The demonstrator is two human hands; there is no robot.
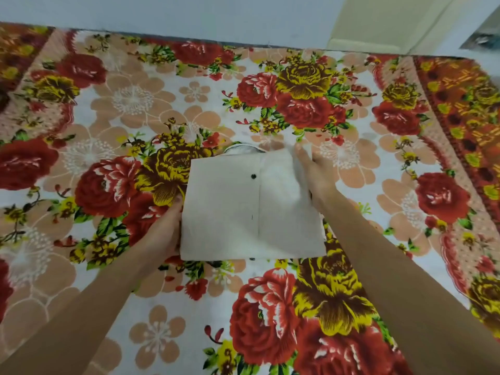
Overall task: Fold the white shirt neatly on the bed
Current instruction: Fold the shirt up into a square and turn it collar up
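The white shirt [243,209] lies in the middle of the bed as a compact squarish fold, button placket up, one dark button showing, the collar peeking out at its far edge. My left hand [165,228] holds the fold's left edge near the lower corner, fingers tucked under the cloth. My right hand [315,169] is at the upper right corner, fingers pinching a blurred flap of the fabric there.
The bed is covered by a floral sheet [135,104] with red and yellow roses and an orange border on the right. A pale wall runs along the far edge, with a cream door or panel [378,23] at the upper right.
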